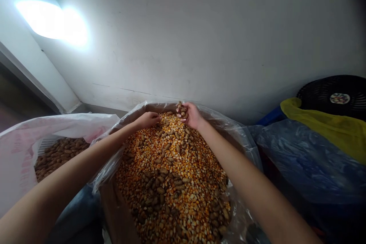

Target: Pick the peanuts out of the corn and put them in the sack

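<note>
A large sack lined with clear plastic holds orange and yellow corn kernels. Unshelled peanuts lie scattered and in clumps over the corn. At the sack's far side, my right hand is closed around several peanuts, held just above the kernels. Left of it, my left hand is low over the corn with its fingers curled together. Whatever those fingers hold, if anything, is too small to make out.
A white bag of peanuts stands at the left. To the right are a bluish plastic bag, yellow mesh cloth and a black fan. Behind the sack rises a pale wall, with a bright light upper left.
</note>
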The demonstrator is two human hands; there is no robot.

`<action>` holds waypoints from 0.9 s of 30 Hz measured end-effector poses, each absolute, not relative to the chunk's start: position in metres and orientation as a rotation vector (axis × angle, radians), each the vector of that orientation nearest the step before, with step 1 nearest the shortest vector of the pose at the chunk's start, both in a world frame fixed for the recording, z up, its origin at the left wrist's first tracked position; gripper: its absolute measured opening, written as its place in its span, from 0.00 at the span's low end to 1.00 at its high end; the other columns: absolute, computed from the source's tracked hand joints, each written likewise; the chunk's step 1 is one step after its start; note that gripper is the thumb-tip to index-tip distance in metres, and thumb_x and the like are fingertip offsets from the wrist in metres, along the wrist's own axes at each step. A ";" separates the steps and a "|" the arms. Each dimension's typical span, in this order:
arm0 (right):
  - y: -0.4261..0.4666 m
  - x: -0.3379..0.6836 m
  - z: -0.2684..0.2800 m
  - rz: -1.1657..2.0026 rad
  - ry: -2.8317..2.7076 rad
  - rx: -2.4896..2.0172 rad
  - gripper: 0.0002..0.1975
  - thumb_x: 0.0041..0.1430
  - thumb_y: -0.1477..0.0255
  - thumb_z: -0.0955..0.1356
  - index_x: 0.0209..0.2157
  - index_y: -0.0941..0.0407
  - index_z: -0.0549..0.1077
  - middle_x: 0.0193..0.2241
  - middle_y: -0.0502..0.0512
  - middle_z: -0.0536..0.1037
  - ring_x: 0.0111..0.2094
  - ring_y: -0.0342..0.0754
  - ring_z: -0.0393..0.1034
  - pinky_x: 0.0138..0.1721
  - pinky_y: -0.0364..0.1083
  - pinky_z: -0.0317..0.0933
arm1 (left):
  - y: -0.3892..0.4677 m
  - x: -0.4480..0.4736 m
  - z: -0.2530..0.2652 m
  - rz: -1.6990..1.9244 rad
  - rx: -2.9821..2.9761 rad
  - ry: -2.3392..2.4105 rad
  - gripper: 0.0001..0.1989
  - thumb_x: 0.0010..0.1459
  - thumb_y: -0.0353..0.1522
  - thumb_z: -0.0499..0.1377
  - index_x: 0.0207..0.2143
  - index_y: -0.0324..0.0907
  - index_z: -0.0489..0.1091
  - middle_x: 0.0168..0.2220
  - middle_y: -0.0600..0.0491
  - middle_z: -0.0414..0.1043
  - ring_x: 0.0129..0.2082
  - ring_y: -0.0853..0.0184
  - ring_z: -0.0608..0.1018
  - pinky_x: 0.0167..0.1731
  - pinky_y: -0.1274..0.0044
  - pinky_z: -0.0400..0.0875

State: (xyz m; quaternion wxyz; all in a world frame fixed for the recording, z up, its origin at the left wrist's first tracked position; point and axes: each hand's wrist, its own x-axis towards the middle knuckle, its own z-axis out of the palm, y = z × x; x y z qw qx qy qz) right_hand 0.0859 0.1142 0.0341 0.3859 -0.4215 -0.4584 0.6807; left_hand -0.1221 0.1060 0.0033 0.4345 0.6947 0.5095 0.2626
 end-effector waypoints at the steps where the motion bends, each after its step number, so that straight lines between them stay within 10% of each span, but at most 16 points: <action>1: 0.114 0.089 0.033 1.777 -1.125 -1.036 0.14 0.51 0.63 0.55 0.25 0.56 0.65 0.20 0.51 0.68 0.17 0.39 0.58 0.14 0.37 0.46 | 0.104 -0.124 0.003 0.597 1.865 1.247 0.12 0.44 0.41 0.57 0.23 0.41 0.67 0.20 0.56 0.65 0.21 0.71 0.65 0.22 0.79 0.56; 15: 0.097 0.051 0.024 0.294 -2.621 -1.479 0.08 0.49 0.70 0.64 0.32 0.52 0.74 0.36 0.57 0.73 0.36 0.53 0.67 0.35 0.47 0.57 | 0.103 -0.138 0.001 0.386 2.216 1.201 0.16 0.50 0.41 0.51 0.37 0.42 0.67 0.32 0.53 0.70 0.30 0.69 0.69 0.30 0.81 0.59; 27: 0.092 0.055 0.026 0.157 -2.657 -1.512 0.08 0.52 0.67 0.62 0.32 0.53 0.70 0.35 0.53 0.73 0.35 0.48 0.67 0.34 0.45 0.58 | 0.101 -0.138 -0.004 0.501 1.916 1.180 0.16 0.49 0.43 0.52 0.30 0.39 0.66 0.24 0.56 0.63 0.24 0.72 0.64 0.24 0.80 0.57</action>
